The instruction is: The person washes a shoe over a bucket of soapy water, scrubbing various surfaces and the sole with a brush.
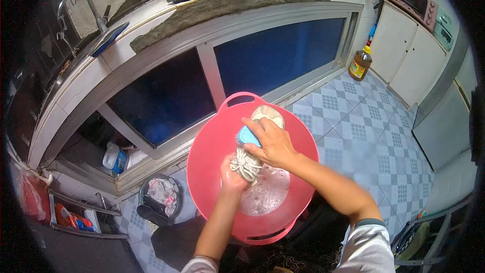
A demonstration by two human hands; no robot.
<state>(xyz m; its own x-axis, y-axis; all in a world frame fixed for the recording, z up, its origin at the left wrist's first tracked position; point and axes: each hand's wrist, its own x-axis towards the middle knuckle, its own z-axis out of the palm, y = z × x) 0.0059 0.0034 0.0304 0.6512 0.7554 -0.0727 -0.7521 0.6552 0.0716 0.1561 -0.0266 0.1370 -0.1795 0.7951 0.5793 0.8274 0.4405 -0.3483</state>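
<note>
Over a pink tub (204, 172) with handles, both of my hands are close together. My right hand (275, 145) is closed around a blue scrubbing brush (249, 135), its bristles facing left and down. Just below, my left hand (232, 176) is curled around a bundle of white cords (246, 166), its fingers partly hidden behind the strands. A whitish, rounded thing (269, 115), possibly a shoe, lies beyond my right hand against the tub's far side. Foamy water (268, 192) covers the tub's bottom.
A glass-doored cabinet (278, 50) runs under the counter ahead. To the lower left stands a small bin (161, 194) with crumpled plastic. An oil bottle (360, 64) is on the tiled floor (364, 141) near a white cupboard (409, 45). A dark rack (429, 237) stands at lower right.
</note>
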